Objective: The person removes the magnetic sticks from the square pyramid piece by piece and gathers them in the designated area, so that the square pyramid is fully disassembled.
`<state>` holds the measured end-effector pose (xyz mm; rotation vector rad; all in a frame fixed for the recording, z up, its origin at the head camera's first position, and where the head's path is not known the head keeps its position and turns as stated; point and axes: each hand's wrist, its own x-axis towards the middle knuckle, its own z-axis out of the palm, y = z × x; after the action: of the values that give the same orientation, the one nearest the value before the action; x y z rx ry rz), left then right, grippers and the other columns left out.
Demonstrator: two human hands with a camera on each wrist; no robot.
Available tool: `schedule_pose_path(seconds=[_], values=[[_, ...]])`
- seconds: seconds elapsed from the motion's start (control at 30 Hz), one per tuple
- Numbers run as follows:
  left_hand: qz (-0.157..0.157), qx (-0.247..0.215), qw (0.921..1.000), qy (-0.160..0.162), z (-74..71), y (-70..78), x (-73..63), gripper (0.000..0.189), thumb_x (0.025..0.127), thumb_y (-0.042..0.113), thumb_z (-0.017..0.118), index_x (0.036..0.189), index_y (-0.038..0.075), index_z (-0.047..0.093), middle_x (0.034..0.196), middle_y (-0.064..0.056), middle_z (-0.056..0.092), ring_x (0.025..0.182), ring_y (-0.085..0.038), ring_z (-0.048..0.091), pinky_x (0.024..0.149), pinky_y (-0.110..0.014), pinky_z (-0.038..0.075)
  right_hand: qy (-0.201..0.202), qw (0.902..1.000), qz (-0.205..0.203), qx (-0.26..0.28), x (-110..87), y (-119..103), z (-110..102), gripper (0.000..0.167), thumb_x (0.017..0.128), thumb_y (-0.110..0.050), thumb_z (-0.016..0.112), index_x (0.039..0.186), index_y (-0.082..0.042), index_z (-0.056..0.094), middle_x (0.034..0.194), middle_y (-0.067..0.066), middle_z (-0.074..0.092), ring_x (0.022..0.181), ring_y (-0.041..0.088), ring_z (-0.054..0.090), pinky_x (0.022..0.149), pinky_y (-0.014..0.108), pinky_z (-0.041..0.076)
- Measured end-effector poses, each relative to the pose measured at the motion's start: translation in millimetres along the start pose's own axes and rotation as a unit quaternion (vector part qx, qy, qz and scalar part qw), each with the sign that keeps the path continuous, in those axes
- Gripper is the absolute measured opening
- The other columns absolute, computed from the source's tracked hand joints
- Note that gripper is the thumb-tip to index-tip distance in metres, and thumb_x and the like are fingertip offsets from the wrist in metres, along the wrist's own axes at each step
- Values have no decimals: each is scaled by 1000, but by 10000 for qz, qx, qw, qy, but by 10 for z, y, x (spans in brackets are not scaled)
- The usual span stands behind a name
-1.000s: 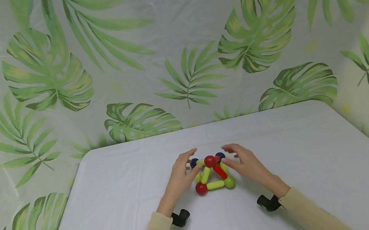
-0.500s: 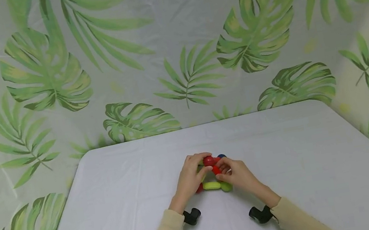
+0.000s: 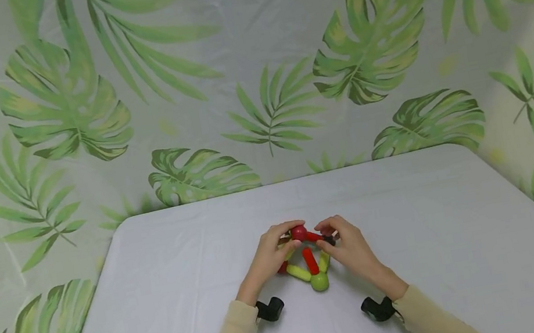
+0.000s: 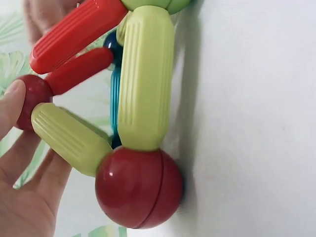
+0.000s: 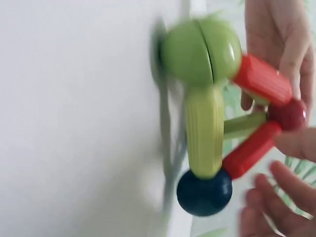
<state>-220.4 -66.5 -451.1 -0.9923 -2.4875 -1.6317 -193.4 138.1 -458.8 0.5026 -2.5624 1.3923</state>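
Note:
A frame of plastic magnetic-style rods and balls stands on the table. My left hand pinches its upper red ball between thumb and fingers. One red rod rises from the light green ball, its upper end apart from the upper red ball. Another red rod joins that ball to a dark blue ball. My right hand is beside the dark blue ball, fingers spread and blurred. Yellow-green rods run along the base to a larger red ball. A teal rod shows behind.
The white-covered table extends around the frame. Behind it hangs a leaf-patterned cloth. Black wrist cameras sit on both wrists, close above the tabletop.
Both hands have come in to the frame. The right hand has let go of the red rod and shifted to the dark blue ball. The frame has turned, its green ball nearer me; that rod's top has separated.

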Motion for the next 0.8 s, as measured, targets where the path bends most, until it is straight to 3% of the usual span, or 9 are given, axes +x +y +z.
schedule_pose_path(seconds=[0.13,0.27,0.4,0.5,0.63,0.8], values=[[109,-7,9999,-85,-7,-53,17,39,92,5,59,131,4,55,129,-11,57,117,-25,53,97,-36,44,-506,9982,-144,-273,82,85,-4,27,83,-1,72,109,0,63,102,9,65,94,28,60,82,43,50],[169,642,9978,86,31,-11,13,37,95,7,58,132,4,53,129,-11,56,116,-24,54,96,-38,44,-761,9966,-272,-155,92,85,46,22,85,0,69,105,3,61,90,7,65,78,20,61,69,31,52],[-136,1362,9894,483,98,17,6,39,94,22,62,130,8,56,126,-6,58,110,-21,54,90,-35,47,-654,9975,-201,-150,81,38,110,21,84,-3,71,103,1,62,86,3,63,73,14,58,64,25,50],[-452,1578,9830,822,118,42,3,40,90,28,66,126,12,60,121,-3,61,103,-19,53,83,-34,48,-516,9985,-46,-196,72,5,141,21,83,-4,73,101,0,63,85,1,62,72,13,57,64,25,50],[-613,1391,9840,924,94,39,4,40,87,28,68,124,13,62,115,-2,64,98,-18,55,78,-31,49,-466,9986,106,-216,46,-26,160,21,82,-4,74,100,-1,64,83,-1,61,71,13,57,63,24,50],[-463,836,9909,949,18,-9,34,39,86,23,69,123,12,63,114,-5,65,99,-19,59,77,-28,52,-482,9987,145,-109,-4,-58,154,21,81,-4,75,99,-1,63,84,0,62,72,13,57,65,25,51]])
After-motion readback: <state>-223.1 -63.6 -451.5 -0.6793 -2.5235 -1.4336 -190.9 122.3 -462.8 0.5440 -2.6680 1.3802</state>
